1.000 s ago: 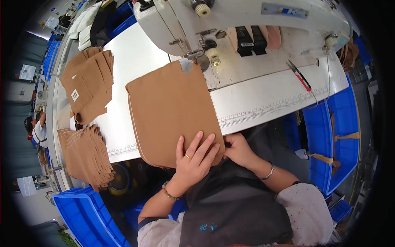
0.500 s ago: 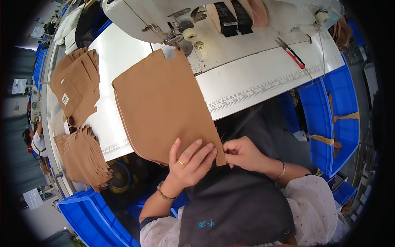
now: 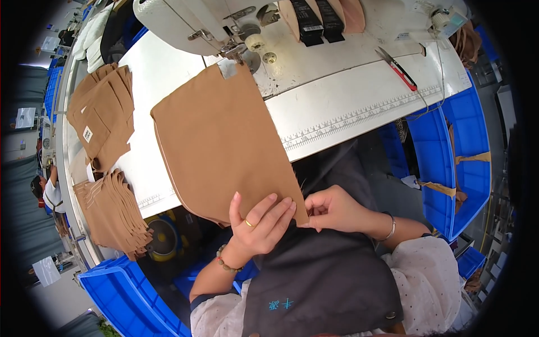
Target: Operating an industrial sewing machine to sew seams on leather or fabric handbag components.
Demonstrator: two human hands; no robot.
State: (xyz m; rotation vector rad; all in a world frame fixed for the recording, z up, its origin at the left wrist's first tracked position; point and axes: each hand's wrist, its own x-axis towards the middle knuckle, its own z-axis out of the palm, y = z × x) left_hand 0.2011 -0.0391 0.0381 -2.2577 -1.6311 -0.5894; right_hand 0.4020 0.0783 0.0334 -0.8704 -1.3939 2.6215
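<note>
A large brown fabric panel (image 3: 219,140) lies under the needle area (image 3: 241,59) of a white sewing machine (image 3: 196,25), its lower end hanging past the table edge. My left hand (image 3: 258,224) rests on that lower end, fingers lying apart on the cloth. Just to its right, my right hand (image 3: 334,210) pinches the panel's right edge near the bottom corner. A small silvery patch (image 3: 227,69) sits on the panel's top.
Stacks of brown pieces (image 3: 101,112) lie at the left. Red-and-black snips (image 3: 401,76) and black-labelled rolls (image 3: 307,25) are on the table (image 3: 337,121). Blue bins (image 3: 471,123) stand right and lower left (image 3: 120,289). A co-worker (image 3: 50,191) is at far left.
The view has shifted, so table and machine sit higher and leftward in the picture. My right hand has moved down along the panel's edge toward its bottom corner.
</note>
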